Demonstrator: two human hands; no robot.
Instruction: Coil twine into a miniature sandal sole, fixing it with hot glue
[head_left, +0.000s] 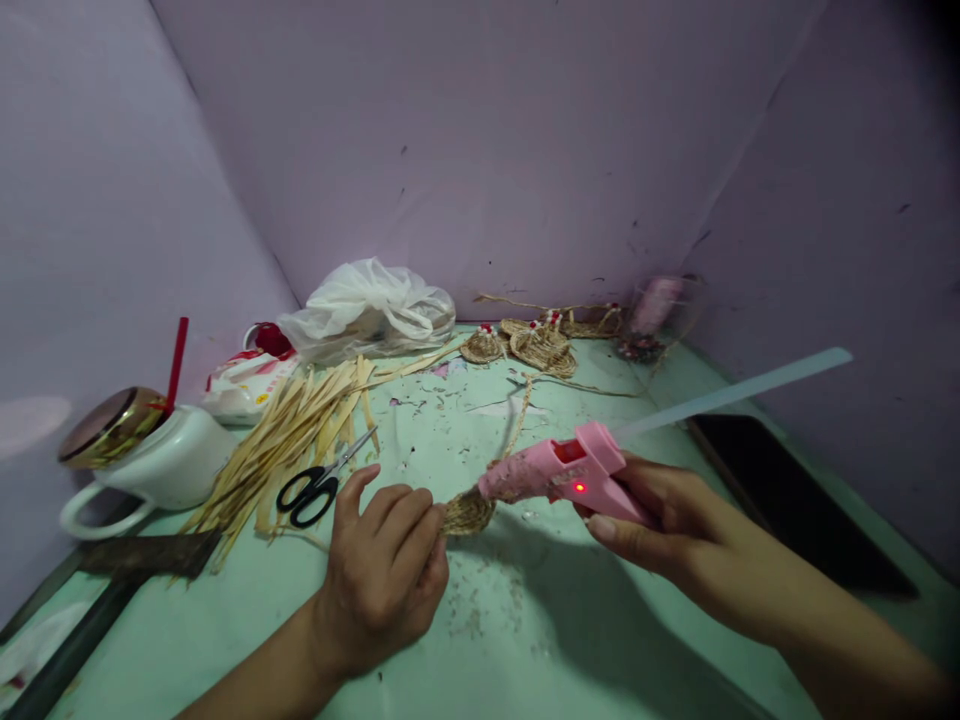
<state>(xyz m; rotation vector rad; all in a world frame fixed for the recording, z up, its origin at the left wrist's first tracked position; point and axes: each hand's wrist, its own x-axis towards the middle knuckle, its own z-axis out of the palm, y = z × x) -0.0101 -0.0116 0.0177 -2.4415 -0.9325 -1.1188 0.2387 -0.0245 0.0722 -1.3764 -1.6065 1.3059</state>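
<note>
My right hand (pixel 679 512) is wrapped around the handle of a pink glue gun (pixel 536 473), with my thumb along its lower side. The gun's body is a soft, chalky pink, and the barrel looks rough, streaked with greyish and brownish smears. A small red light (pixel 580 488) glows on its side, and something red shows through the opening on top. A long, pale, cloudy glue stick (pixel 750 392) juts from the back, slanting up to the right.

My left hand (pixel 386 570) pinches the woven piece (pixel 469 513) between thumb and fingers, the little finger lifted away. The piece sits just in front of me, above the green counter (pixel 495 660), at the tip of the gun; I cannot tell whether the nozzle touches it. It is small, tan-brown and rounded, with fine rows of cord curving round it, and my fingers hide its left end. A paler braid (pixel 521 418) runs away from near the gun's tip toward the back.

Farther back lie flat, coiled straw ornaments (pixel 541 350) in the same brown, some topped with red and white beads. To the left, black-handled scissors (pixel 319 488) lie beside a loose heap of yellowish straw strips (pixel 292 430).
</note>
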